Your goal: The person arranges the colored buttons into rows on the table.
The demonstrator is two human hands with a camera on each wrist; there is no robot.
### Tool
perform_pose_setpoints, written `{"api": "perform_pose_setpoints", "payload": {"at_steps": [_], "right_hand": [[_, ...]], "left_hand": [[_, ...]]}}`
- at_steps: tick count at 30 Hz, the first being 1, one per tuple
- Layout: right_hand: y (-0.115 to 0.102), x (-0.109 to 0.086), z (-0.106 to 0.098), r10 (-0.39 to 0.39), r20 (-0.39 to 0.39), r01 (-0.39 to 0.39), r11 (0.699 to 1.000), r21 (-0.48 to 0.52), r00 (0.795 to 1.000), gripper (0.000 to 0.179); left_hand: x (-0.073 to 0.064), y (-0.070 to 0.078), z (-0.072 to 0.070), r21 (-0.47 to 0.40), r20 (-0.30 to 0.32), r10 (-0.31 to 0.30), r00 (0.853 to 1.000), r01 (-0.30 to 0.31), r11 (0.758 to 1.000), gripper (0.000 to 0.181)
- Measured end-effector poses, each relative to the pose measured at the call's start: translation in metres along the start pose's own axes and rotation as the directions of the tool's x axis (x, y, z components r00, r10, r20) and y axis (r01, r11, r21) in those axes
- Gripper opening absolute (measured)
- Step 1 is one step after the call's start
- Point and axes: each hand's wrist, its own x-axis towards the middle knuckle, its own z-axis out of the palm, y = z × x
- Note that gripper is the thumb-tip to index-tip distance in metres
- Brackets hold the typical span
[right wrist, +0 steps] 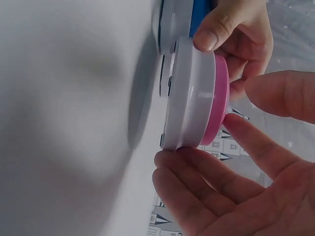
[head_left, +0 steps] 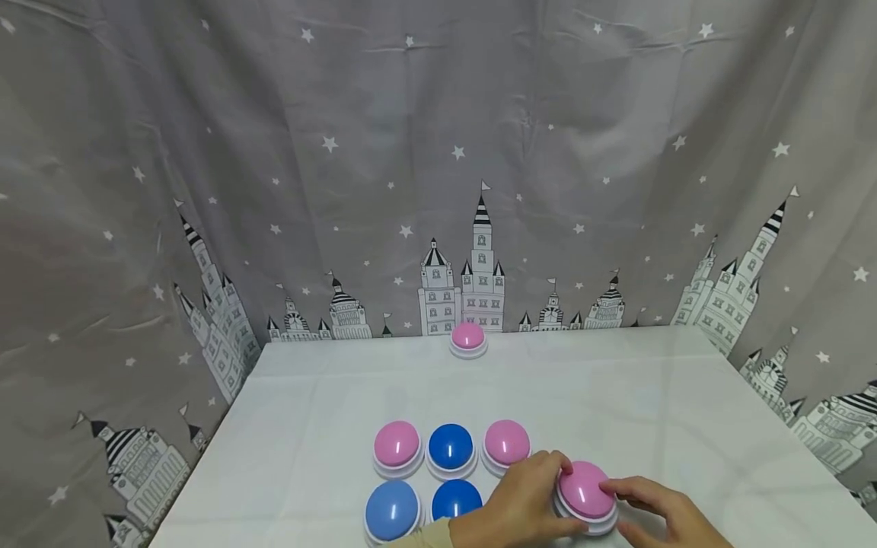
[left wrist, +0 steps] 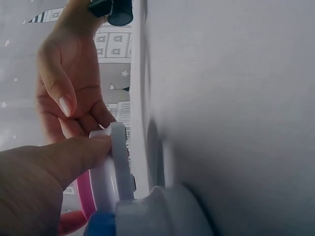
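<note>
A pink dome push button (head_left: 587, 489) with a white base is raised slightly above the white table, its shadow visible below it in the right wrist view. My left hand (head_left: 510, 498) grips it from the left, with the thumb on the white base (left wrist: 101, 172) and fingers curled round the far side. On the right side, my right hand (head_left: 668, 514) touches it with extended fingertips, one against the pink dome (right wrist: 220, 101) and others at the base's edge. The right thumb (right wrist: 285, 93) stands apart from the button.
Left of the hands stand two pink buttons (head_left: 397, 444) (head_left: 507, 441), two dark blue ones (head_left: 451, 446) (head_left: 457, 498) and a lighter blue one (head_left: 392, 510). Another pink button (head_left: 468, 336) sits at the table's back edge. A grey castle-print curtain (head_left: 438, 114) hangs behind the table (head_left: 308, 411).
</note>
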Motion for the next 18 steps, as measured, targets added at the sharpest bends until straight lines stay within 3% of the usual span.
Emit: {"api": "perform_pose_setpoints", "payload": {"at_steps": [2,8,18], "right_hand": [[0.001,-0.001,0.0,-0.012,0.011,0.012,1.0,0.016,1.0,0.034],[0.004,-0.003,0.002,-0.056,0.037,0.054,0.997,0.054,0.998,0.032],[0.018,-0.005,0.011,-0.221,0.033,0.218,0.971,0.096,0.975,0.042]], "left_hand": [[0.0,-0.001,0.0,0.006,0.007,0.011,1.0,-0.011,1.0,0.057],[-0.002,-0.005,0.001,0.124,-0.018,0.121,0.992,-0.118,0.985,0.057],[-0.003,-0.008,0.002,0.148,0.056,0.138,0.989,-0.145,0.978,0.059]]}}
